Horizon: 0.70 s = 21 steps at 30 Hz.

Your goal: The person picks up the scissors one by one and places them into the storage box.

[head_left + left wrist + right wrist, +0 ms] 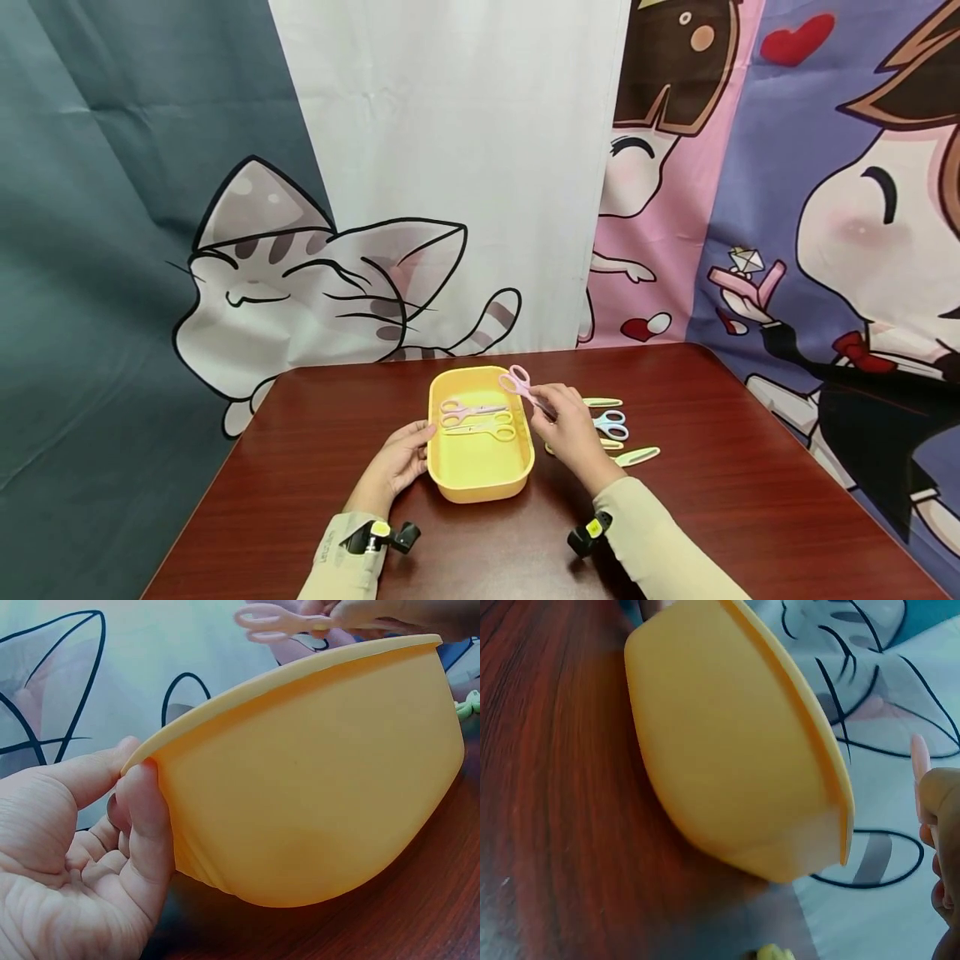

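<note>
My left hand (pixel 401 458) grips the left rim of a yellow plastic tub (pixel 480 493), thumb at the rim and fingers curled against the outer wall, as the left wrist view shows. Above the tub's right edge, my right hand (pixel 568 429) holds a pair of pink scissors (pixel 515 381) with the handle loops pointing up and left. The right wrist view catches only part of those pink scissors (pixel 920 754) at its right edge. Inside the tub lie pink-handled scissors (pixel 452 407) and yellow-handled scissors (pixel 503 432), side by side.
Blue-handled scissors (pixel 613 425) lie on the dark red wooden table (pixel 720 500), right of the tub and partly behind my right hand. Around them are several pale yellow-green pieces (pixel 637 457). A cartoon-printed curtain (pixel 465 167) hangs behind the table's far edge.
</note>
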### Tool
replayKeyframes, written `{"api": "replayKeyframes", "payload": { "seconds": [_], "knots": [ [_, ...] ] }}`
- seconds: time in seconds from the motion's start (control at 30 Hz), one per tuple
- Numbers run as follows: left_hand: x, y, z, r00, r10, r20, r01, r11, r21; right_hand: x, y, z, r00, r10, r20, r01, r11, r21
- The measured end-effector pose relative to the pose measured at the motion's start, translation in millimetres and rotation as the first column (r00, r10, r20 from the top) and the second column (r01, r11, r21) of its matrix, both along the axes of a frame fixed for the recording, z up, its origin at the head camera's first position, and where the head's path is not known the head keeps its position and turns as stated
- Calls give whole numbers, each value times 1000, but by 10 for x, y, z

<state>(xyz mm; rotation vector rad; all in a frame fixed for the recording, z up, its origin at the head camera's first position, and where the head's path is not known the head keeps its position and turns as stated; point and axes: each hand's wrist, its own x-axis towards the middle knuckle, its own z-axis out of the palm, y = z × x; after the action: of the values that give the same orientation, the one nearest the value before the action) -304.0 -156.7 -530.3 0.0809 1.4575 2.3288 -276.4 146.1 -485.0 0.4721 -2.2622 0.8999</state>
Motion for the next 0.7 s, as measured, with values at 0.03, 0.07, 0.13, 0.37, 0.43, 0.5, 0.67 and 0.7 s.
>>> {"api": "replayKeyframes", "payload": {
  "seconds": [0.03,0.07,0.13,0.37,0.43,0.5,0.67,0.7],
  "knots": [
    [-1,1,-5,1000,-3,-4,3,1000,-1,-5,-26,24,1000,17,15,-18,1000,19],
    [-1,0,-9,1000,-5,-7,5,1000,-3,-12,-53,50,999,37,26,-39,998,41],
    [-2,0,-12,1000,-6,-8,6,1000,-3,-32,-113,105,996,75,44,-79,993,89],
    [12,-6,-11,1000,5,-6,-5,1000,-8,-166,-320,223,969,221,110,-240,945,223],
    [18,-5,-6,1000,5,-2,-5,1000,-7,-204,-361,224,958,254,130,-280,927,249],
    [19,-2,-2,1000,5,2,-5,1000,-5,-242,-391,205,949,285,135,-313,907,283],
    [13,4,11,1000,8,1,-8,1000,-9,-307,-440,136,924,352,150,-382,854,353],
    [10,4,13,1000,9,-2,-9,1000,-10,-316,-450,125,918,361,161,-396,844,363]
  ]
}}
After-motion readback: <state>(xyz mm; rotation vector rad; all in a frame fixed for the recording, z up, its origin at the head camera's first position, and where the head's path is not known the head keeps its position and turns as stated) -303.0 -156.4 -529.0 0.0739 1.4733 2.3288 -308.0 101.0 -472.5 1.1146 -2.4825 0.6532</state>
